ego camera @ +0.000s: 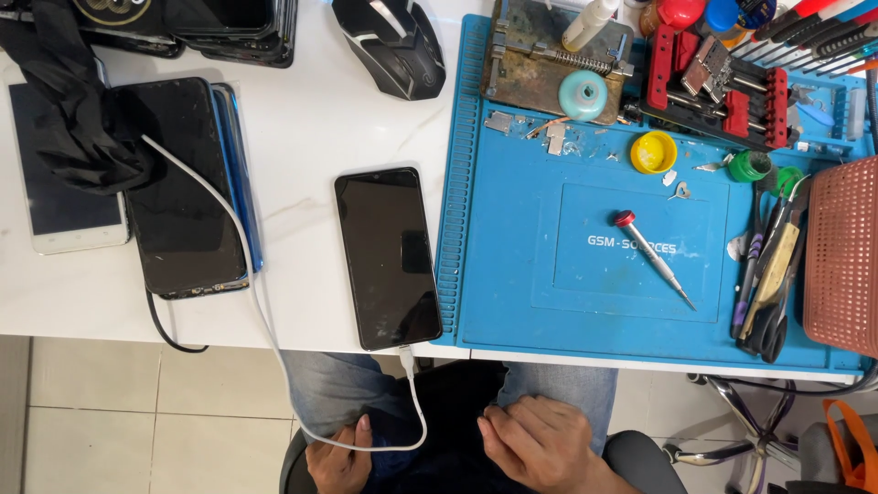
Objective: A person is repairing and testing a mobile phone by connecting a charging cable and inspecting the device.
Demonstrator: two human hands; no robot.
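— Where are the hands right now?

— Both down in the lap, below the edge of the white table (311, 137). The left hand (340, 457) rests on the jeans with its fingers curled, and the loop of the white cable (274, 338) passes right against it; whether the fingers actually pinch the cable I cannot tell. The right hand (540, 444) lies loosely closed on the other thigh, fingers folded in, holding nothing that I can see.

— And the phone?

— The black phone (387, 258) lies flat, screen up and dark, just left of the blue work mat (567, 302), its lower end at the table's near edge. The white cable is plugged into that lower end, hangs down into the lap, then climbs back up to the left of the phone.

— What else lies around that phone?

— Further left sits a stack of dark phones (183, 187) with the cable running across it, and a white phone (64, 192) beyond that, partly under a black cloth (73, 101). Above the phone, at the far edge, is a black mouse (389, 44). To the right, on the mat, a screwdriver with a red cap (654, 258) lies at a slant. Further right and up are a yellow cap (654, 152), a teal disc (583, 94) on a metal jig (530, 64), and a red holder (718, 87). Tweezers and pliers (768, 265) lie near the mat's right edge, beside a reddish mesh basket (841, 256).
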